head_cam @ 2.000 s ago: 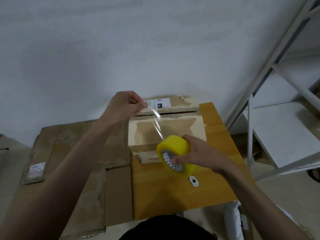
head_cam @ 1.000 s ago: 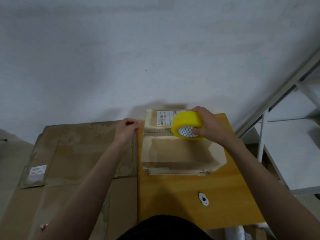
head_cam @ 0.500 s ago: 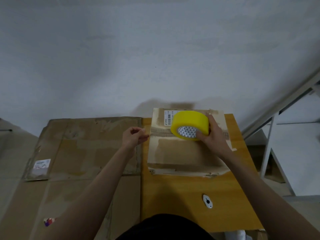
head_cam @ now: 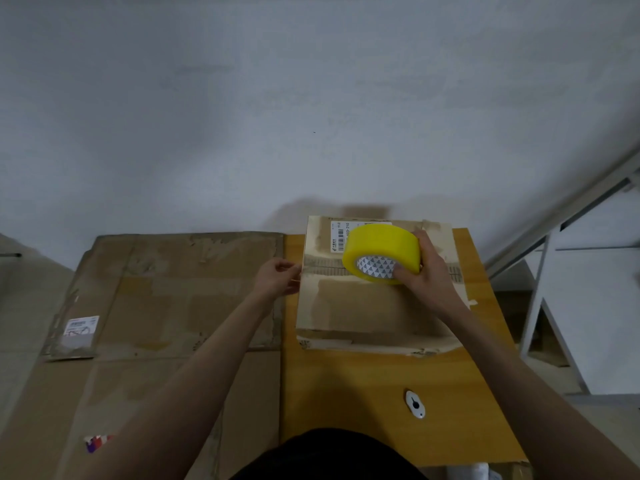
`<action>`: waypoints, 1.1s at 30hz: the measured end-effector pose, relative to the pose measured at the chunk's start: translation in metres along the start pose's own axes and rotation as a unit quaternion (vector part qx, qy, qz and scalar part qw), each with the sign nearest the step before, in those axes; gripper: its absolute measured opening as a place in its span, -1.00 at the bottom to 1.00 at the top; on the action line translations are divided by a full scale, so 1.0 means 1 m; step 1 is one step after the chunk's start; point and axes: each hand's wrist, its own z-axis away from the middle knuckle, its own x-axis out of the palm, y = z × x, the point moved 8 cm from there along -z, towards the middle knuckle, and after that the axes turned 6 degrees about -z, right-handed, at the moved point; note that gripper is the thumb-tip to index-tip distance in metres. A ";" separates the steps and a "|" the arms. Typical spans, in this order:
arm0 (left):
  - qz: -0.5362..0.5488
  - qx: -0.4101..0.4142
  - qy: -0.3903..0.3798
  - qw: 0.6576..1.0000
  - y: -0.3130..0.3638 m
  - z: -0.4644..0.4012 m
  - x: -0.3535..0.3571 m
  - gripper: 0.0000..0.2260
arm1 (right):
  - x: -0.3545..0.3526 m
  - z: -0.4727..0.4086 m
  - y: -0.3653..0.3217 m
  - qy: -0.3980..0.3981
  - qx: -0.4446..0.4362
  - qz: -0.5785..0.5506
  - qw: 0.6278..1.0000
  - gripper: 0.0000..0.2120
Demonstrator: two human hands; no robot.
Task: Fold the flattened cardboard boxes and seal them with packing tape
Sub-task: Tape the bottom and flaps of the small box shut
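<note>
A folded cardboard box [head_cam: 360, 306] stands on the small wooden table [head_cam: 363, 386], its top flaps closed along a seam. My right hand [head_cam: 427, 271] grips a yellow roll of packing tape [head_cam: 382, 252] over the seam, right of the shipping label. My left hand [head_cam: 278, 277] pinches the free end of the clear tape at the box's left edge. The tape strip between the two is barely visible.
Flattened cardboard boxes [head_cam: 166, 306] lie on the floor left of the table. A small white cutter [head_cam: 415, 404] rests on the table's near part. A white metal shelf frame [head_cam: 571, 289] stands to the right. A pale wall is behind.
The roll went from in front of the box up onto its top seam. My left hand carried the tape end from the top flap down to the box's left edge.
</note>
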 end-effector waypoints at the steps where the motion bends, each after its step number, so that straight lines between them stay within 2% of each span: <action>1: -0.030 0.006 0.010 0.999 0.003 0.001 -0.002 -0.70 | 0.000 0.000 -0.001 0.002 0.000 0.000 1.000 -0.45; 4: -0.134 0.075 0.081 0.985 0.020 0.012 -0.009 -0.72 | 0.000 0.001 0.002 0.005 0.001 -0.008 1.000 -0.53; 6: -0.155 0.125 0.110 0.974 0.032 0.025 -0.006 -0.79 | 0.000 0.001 0.003 0.006 -0.001 -0.012 1.000 -0.57; 7: -0.160 0.139 0.109 0.971 0.036 0.032 -0.001 -0.74 | 0.001 0.000 0.004 0.005 -0.002 -0.016 1.000 -0.59; 9: -0.167 0.156 0.076 0.971 0.040 0.045 0.013 -0.64 | 0.002 -0.001 0.005 0.002 -0.004 -0.024 1.000 -0.59; 13: -0.163 0.148 -0.049 0.974 0.037 0.056 0.037 -0.69 | 0.000 -0.002 0.012 0.001 0.003 -0.029 1.000 -0.52; 16: -0.225 0.130 -0.079 0.962 0.031 0.053 0.045 -0.41 | -0.001 -0.002 0.013 -0.002 0.003 -0.035 0.999 -0.51; 19: -0.325 0.183 -0.053 0.926 0.031 0.052 0.053 -0.26 | -0.001 -0.001 0.013 -0.002 0.000 -0.038 0.999 -0.54; 23: -0.376 0.237 -0.026 0.895 0.031 0.050 0.061 -0.27 | -0.002 -0.001 0.015 0.001 -0.004 -0.035 0.999 -0.53; 28: -0.515 0.309 0.023 0.799 0.039 0.046 0.064 -0.32 | -0.004 0.002 0.017 -0.003 -0.003 -0.031 1.000 -0.50; 33: -0.535 0.312 0.024 0.785 0.037 0.043 0.069 -0.33 | -0.007 0.004 0.018 0.010 0.000 -0.034 0.999 -0.55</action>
